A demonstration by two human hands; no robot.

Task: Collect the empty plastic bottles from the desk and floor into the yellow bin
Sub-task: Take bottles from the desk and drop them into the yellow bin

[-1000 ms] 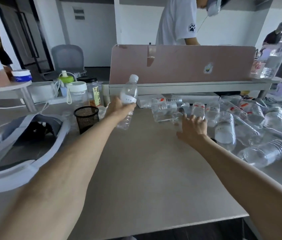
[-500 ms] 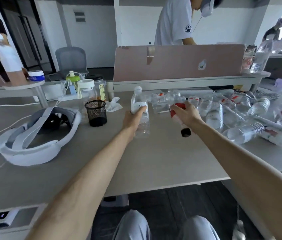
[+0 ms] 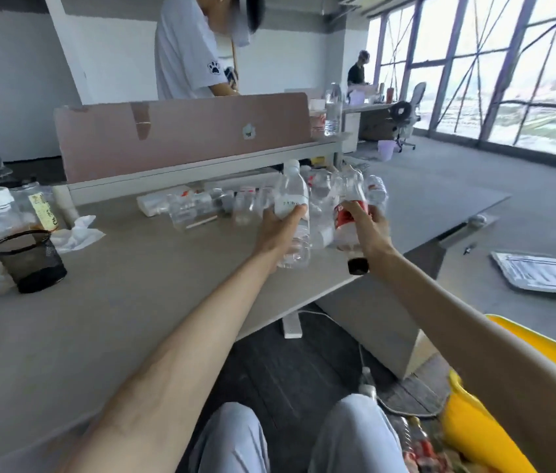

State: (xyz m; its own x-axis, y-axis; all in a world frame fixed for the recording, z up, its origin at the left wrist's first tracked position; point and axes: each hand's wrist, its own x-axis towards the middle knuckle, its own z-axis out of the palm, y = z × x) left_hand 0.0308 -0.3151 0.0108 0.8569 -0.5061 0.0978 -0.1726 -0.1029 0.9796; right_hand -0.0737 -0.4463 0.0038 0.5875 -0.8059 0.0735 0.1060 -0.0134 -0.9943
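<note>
Firmly curled, the left hand point(image 3: 278, 232) holds an upright clear white-labelled plastic bottle point(image 3: 292, 203). The right hand point(image 3: 370, 228) holds a clear red-labelled plastic bottle point(image 3: 346, 230) cap-down. Both are centre frame, over the grey desk point(image 3: 116, 302) edge. Yellow plastic bin point(image 3: 467, 431): lower right. Loose empty bottles point(image 3: 198, 206): upper centre. Step judged: carrying. Next: swing right, lower, release.

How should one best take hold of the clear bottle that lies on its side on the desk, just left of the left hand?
Grip the clear bottle around the middle of its body, with the fingers coming from above and the near side. It lies flat with its round body exposed there, while other bottles crowd beside it.
</note>
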